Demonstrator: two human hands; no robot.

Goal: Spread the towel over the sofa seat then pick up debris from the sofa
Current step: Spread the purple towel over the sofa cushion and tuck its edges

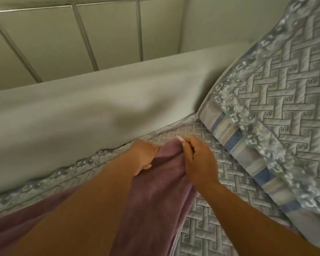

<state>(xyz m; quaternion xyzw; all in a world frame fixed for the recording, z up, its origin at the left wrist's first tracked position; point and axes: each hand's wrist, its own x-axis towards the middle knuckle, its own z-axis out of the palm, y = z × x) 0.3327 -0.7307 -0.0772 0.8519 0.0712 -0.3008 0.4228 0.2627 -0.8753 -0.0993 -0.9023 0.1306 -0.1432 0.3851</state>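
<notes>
Bunched towel (155, 191) runs lengthwise toward backrest (81, 111), probably gripped both sides.

Towel (155, 191): mauve, plain. Seat cover (220, 218) beneath fingers: pale grey, basket-weave quilting. Cushion (277, 100): same weave, blue-striped border.

The towel (155, 191) runs off the bottom edge, partly hidden under the left forearm (85, 209).

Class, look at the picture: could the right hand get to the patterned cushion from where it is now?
Probably yes. The right hand grips the towel, and only open quilted seat cover lies between it and the cushion.
</notes>
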